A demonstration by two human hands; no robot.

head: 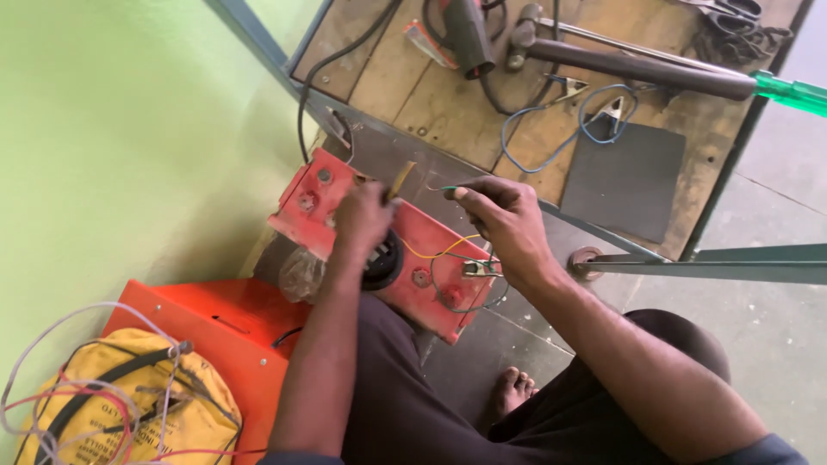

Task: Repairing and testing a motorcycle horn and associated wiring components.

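While we work on the red panel (pixel 413 250) in the middle of the frame, we should keep it still on our lap. Our left hand (pixel 362 220) pinches a thin yellow tool (pixel 400 181). Our right hand (pixel 508 220) pinches a green wire (pixel 450 188), so we pull gently. Yellow and grey wires loop across the panel's scuffed, knobby face.

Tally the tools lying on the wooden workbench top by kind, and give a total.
Hammer with dark handle: 1
Green-handled screwdriver: 1
Crocodile clips on blue wire: 2
Dark power tool with cable: 1
Total: 5

A dark tangle at the bench's far right corner is too unclear to classify.
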